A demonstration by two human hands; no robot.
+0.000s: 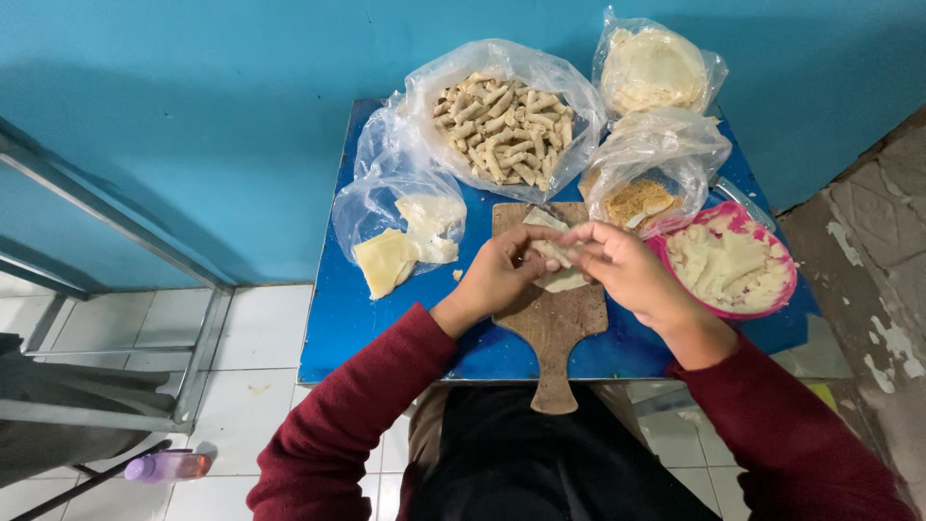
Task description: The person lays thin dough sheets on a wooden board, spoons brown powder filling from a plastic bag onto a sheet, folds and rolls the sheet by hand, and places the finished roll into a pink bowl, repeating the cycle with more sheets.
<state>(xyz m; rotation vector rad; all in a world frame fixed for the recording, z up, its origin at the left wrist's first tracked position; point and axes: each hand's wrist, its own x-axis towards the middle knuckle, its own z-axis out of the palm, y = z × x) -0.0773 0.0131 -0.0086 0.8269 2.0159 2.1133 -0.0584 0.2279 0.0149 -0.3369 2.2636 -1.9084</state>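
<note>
Landmark: wooden board (555,323) on the blue table (333,318), handle toward the person.
Wrapper: pale dough sheet (558,262) over the board's upper half, long axis running from far-left to near-right.
Left hand (502,275): fingers curled, pinching the sheet's left edge.
Right hand (627,270): fingertips together on the sheet's right side.
Packages: clear bag of finished rolls (502,130) behind the board; bag of pale square sheets (400,232) left of it; two clear bags (651,125) behind-right.
Bowl: pink bowl (786,289) of white filling, right of the board.

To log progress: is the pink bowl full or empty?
Nearly full: the pink bowl holds pale mashed filling heaped close to its rim.
</note>
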